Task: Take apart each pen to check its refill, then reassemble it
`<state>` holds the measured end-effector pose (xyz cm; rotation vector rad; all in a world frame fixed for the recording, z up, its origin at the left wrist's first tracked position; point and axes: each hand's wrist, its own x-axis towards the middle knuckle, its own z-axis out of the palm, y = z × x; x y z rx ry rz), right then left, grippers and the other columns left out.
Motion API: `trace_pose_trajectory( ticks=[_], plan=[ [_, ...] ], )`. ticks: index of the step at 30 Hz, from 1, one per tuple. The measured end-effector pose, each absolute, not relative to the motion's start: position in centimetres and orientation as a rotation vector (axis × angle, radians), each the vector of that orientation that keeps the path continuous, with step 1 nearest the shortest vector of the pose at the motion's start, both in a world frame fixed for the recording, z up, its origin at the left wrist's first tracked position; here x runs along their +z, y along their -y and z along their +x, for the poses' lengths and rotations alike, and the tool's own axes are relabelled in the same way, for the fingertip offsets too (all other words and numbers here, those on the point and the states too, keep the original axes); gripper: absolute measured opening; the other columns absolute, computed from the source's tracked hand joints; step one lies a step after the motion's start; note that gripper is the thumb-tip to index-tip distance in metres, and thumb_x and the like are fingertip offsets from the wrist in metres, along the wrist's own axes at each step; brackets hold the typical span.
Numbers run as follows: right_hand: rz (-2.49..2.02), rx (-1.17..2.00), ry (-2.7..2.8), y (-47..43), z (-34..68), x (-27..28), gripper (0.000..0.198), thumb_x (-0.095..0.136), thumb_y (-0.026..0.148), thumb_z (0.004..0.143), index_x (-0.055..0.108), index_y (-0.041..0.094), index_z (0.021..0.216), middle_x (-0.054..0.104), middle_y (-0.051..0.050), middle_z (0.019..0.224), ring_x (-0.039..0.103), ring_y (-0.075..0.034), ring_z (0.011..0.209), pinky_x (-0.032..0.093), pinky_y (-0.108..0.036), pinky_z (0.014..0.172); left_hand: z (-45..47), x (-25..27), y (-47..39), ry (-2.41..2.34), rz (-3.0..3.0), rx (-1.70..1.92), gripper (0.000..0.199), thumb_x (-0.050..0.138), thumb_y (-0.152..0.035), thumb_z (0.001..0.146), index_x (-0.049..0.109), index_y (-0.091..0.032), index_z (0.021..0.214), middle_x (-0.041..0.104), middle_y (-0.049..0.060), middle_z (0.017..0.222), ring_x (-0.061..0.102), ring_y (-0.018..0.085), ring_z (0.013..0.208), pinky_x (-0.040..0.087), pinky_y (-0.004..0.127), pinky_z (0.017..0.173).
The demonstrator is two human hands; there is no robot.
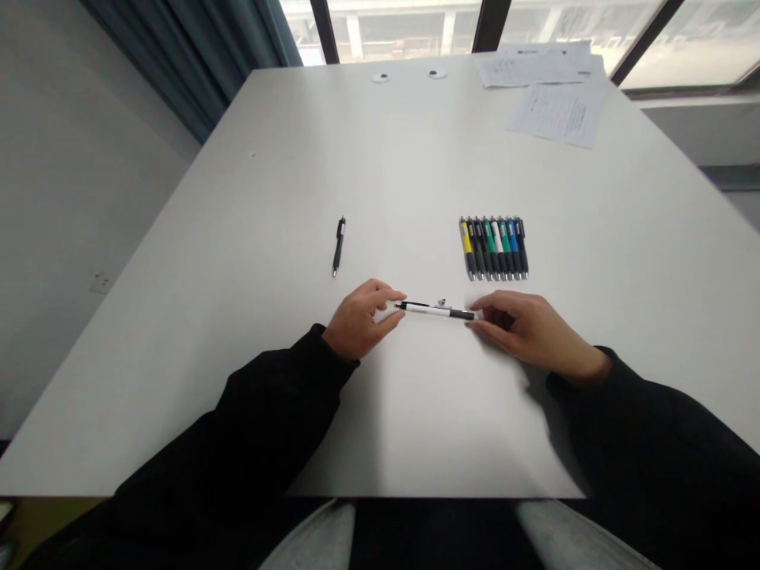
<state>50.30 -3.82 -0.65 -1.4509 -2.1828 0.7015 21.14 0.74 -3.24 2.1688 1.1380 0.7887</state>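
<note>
A white pen with a black grip and black clip lies level between my two hands, just above or on the table. My left hand pinches its clip end between thumb and forefinger. At the black grip end, the thumb and forefinger of my right hand close around the tip; the tip itself is mostly hidden. Right behind the pen sits a small silvery piece, too small to name for sure. A black pen lies alone beyond my left hand.
Beyond my right hand, several pens lie side by side in a row, with yellow, black, green, white and blue barrels. Printed papers and two white round discs are at the far edge of the white table.
</note>
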Motion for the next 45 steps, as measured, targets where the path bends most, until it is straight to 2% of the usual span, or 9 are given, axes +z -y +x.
trace_pose_trajectory(
  ticks=[8,13,18,22,26,30,35,40,45],
  plan=[
    [-1.410,0.598,2.255,3.9,50.2,-0.7,0.012,0.061,0.028,0.090,0.068,0.018,0.093,0.064,-0.002,0.074,0.056,-0.014,0.063,0.043,-0.026,0.060,21.1,-3.3,-0.6,-1.121,2.230,0.782,0.027,0.069,-0.023,0.084,0.070,-0.019,0.111,0.063,0.005,0.102,0.058,0.013,0.078,0.051,0.028,0.073],
    [-1.257,0.711,2.254,4.4,50.1,-0.2,0.014,0.058,0.028,0.093,0.066,0.018,0.097,0.061,-0.003,0.075,0.055,-0.014,0.063,0.044,-0.027,0.058,21.5,-2.8,-0.1,-1.075,2.499,0.831,0.040,0.074,-0.036,0.083,0.066,-0.017,0.117,0.064,0.011,0.110,0.058,0.024,0.099,0.048,0.041,0.090],
    [-1.210,0.838,2.131,5.1,49.4,0.1,0.011,0.060,0.030,0.092,0.065,0.020,0.093,0.058,-0.002,0.072,0.053,-0.014,0.062,0.042,-0.025,0.052,22.6,-1.9,1.7,-0.894,2.702,0.609,0.020,0.058,-0.027,0.095,0.069,-0.019,0.109,0.071,0.009,0.098,0.062,0.023,0.093,0.046,0.040,0.084],
    [-1.179,0.797,2.068,5.1,49.2,-0.1,0.012,0.062,0.031,0.093,0.066,0.021,0.099,0.060,-0.002,0.074,0.055,-0.014,0.063,0.045,-0.027,0.057,23.5,-1.8,3.5,-0.826,2.307,0.578,0.023,0.051,-0.024,0.098,0.063,-0.014,0.114,0.071,0.012,0.100,0.066,0.021,0.090,0.050,0.038,0.085],
    [-1.259,0.649,2.101,4.3,49.6,-1.0,0.033,0.071,0.039,0.087,0.067,0.021,0.115,0.065,-0.008,0.095,0.060,-0.019,0.075,0.051,-0.032,0.065,24.3,-1.8,4.3,-0.692,1.487,0.525,0.022,0.053,-0.033,0.098,0.056,-0.013,0.107,0.070,0.009,0.092,0.069,0.016,0.074,0.055,0.030,0.071],
    [-1.299,0.534,2.189,3.6,49.3,-1.8,0.021,0.064,0.034,0.092,0.071,0.020,0.105,0.066,-0.011,0.099,0.062,-0.023,0.086,0.052,-0.037,0.077,24.5,-1.7,3.9,-0.594,1.070,0.511,0.032,0.065,-0.042,0.091,0.053,-0.014,0.102,0.070,0.009,0.091,0.069,0.017,0.075,0.054,0.030,0.069],
    [-1.306,0.463,2.291,3.5,48.5,-1.6,0.015,0.053,0.025,0.096,0.066,0.018,0.093,0.065,-0.012,0.094,0.060,-0.023,0.086,0.050,-0.037,0.077,24.0,-1.9,2.8,-0.650,1.041,0.522,0.040,0.075,-0.046,0.081,0.066,-0.011,0.096,0.068,0.009,0.091,0.064,0.015,0.077,0.050,0.028,0.071],
    [-1.368,0.808,2.006,3.7,49.4,-1.4,0.009,0.058,0.027,0.092,0.060,0.019,0.088,0.061,-0.003,0.076,0.052,-0.015,0.064,0.044,-0.028,0.058,23.6,-2.3,2.4,-0.710,0.985,0.515,0.045,0.079,-0.051,0.075,0.070,-0.012,0.098,0.057,0.000,0.069,0.049,0.008,0.057,0.038,0.021,0.052],
    [-1.290,1.223,1.486,3.5,50.2,-1.6,0.015,0.070,0.031,0.084,0.063,0.018,0.080,0.056,0.002,0.063,0.047,-0.010,0.052,0.037,-0.024,0.047,23.7,-2.2,2.2,-0.612,0.927,0.427,0.047,0.082,-0.046,0.072,0.066,-0.012,0.100,0.066,0.006,0.081,0.061,0.012,0.064,0.048,0.024,0.057]
  ],
)
